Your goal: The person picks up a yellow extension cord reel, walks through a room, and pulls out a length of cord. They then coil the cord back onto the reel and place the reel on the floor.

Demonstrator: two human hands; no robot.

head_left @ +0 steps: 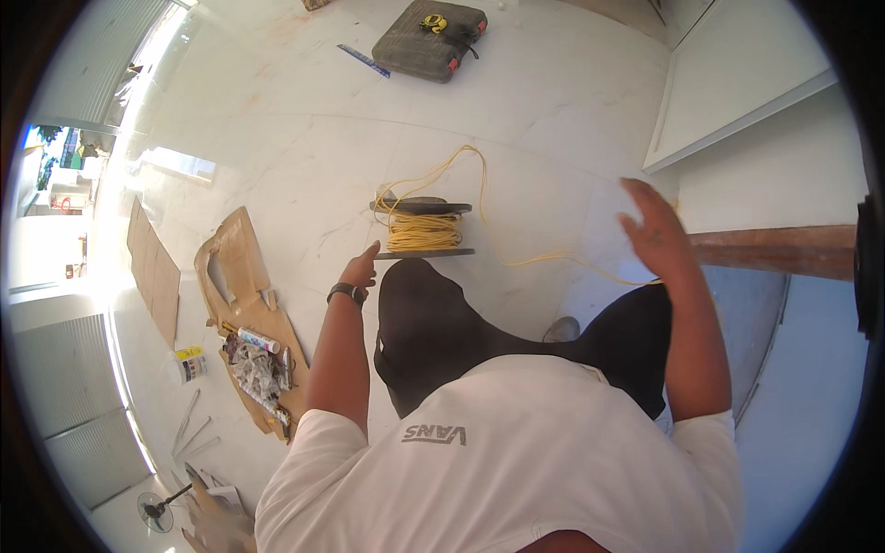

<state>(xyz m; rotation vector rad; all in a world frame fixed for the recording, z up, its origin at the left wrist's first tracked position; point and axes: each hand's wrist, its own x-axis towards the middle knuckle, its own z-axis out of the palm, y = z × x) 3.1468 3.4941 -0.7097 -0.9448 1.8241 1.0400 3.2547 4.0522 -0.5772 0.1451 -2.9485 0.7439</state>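
Note:
A reel point(423, 205) with dark round flanges lies on its side on the floor in front of my knees, wound with thin yellow cable point(422, 233). My left hand point(360, 269), with a dark wristband, is at the left end of the near flange, its fingers closed about the edge. Loose cable loops up from the far flange. Another length of the yellow cable point(553, 257) runs along the floor to the right, toward my right knee. Raised over the floor on the right, my right hand point(653, 226) has its thumb and fingers apart, with nothing seen in it.
A dark tool case point(419, 46) carries a yellow tape measure point(433, 23); a blue strip point(363, 61) lies beside it. At left are torn cardboard point(235, 249) with tubes and rags, a white tub point(190, 364) and a fan point(155, 512). A white panel point(737, 83) stands at right.

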